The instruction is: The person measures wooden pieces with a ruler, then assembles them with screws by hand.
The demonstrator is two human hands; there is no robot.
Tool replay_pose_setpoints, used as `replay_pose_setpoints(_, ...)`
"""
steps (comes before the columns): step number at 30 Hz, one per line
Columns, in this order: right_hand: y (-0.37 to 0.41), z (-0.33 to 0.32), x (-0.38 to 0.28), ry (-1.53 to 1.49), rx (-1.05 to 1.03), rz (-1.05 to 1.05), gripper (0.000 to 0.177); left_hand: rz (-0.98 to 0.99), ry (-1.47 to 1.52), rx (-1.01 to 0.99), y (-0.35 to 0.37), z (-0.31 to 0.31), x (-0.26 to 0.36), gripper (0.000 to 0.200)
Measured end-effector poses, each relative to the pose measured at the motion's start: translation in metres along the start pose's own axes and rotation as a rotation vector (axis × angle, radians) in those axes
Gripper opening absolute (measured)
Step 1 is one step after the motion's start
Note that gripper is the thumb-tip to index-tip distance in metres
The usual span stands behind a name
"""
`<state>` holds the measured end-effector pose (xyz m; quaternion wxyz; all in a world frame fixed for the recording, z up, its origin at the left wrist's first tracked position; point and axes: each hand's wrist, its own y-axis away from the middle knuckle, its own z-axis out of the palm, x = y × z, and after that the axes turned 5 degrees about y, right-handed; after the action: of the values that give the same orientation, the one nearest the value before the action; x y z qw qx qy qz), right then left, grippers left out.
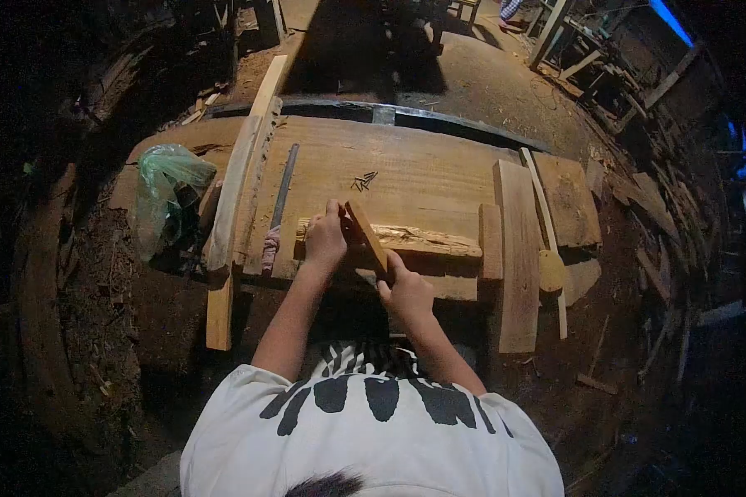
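Note:
My right hand (406, 290) is wrapped round the lower end of a flat wooden stick (366, 236), whose upper end slants up and left to my left hand. The fingers of my left hand (326, 240) are pressed together beside that upper end; what they hold, if anything, is too small to make out. Under both hands lies a rough, split wooden piece (427, 240) on the wide wooden bench (331, 157). A small pile of nails (363, 180) rests on the bench just beyond my hands.
Left of my hands lie a cloth-wrapped metal bar (284, 190), long wooden strips (244, 174) and a green plastic bag (170, 182). At the right are a wide board (518, 265), a short block (490, 240) and a thin stick with a round yellowish piece (552, 271).

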<state>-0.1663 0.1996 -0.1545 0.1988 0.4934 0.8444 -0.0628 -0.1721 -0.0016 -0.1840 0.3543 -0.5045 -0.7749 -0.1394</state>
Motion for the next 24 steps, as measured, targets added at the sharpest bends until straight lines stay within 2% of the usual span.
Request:
replay_pose_setpoints(2, 0.004, -0.003, 0.0, -0.047, 0.061, -0.024, 0.071, 0.01, -0.086, 0.036, 0.0, -0.003, 0.006, 0.039)
replay_pose_setpoints(4, 0.005, -0.005, 0.0, -0.091, 0.123, -0.049, 0.071, -0.004, 0.077, -0.012, 0.004, -0.01, 0.015, 0.03)
replay_pose_setpoints(7, 0.003, -0.002, 0.002, -0.101, 0.171, -0.088, 0.071, -0.061, 0.077, -0.022, 0.002, -0.015, 0.024, 0.027)
replay_pose_setpoints(9, -0.001, 0.002, 0.003, -0.005, 0.025, 0.003, 0.071, -0.042, 0.102, -0.013, -0.003, 0.004, -0.005, 0.027)
replay_pose_setpoints(12, 0.004, -0.007, 0.001, -0.176, 0.095, -0.027, 0.066, -0.001, 0.057, 0.013, 0.001, -0.007, 0.009, 0.028)
replay_pose_setpoints(15, 0.002, -0.015, -0.007, -0.092, -0.017, 0.021, 0.066, 0.016, -0.054, 0.052, 0.0, 0.001, 0.002, 0.03)
replay_pose_setpoints(17, 0.003, -0.012, -0.004, -0.103, -0.002, 0.032, 0.066, 0.015, -0.098, 0.08, -0.004, 0.009, -0.012, 0.032)
replay_pose_setpoints(20, 0.004, -0.012, -0.001, -0.16, 0.056, 0.015, 0.065, -0.183, 0.22, -0.027, -0.008, 0.009, -0.007, 0.035)
replay_pose_setpoints(22, 0.005, -0.007, 0.001, -0.208, 0.101, -0.001, 0.065, -0.024, 0.019, 0.025, -0.001, 0.003, 0.001, 0.033)
replay_pose_setpoints(24, 0.002, 0.009, 0.005, -0.116, 0.074, -0.011, 0.069, -0.016, 0.069, 0.027, -0.002, 0.003, -0.003, 0.031)
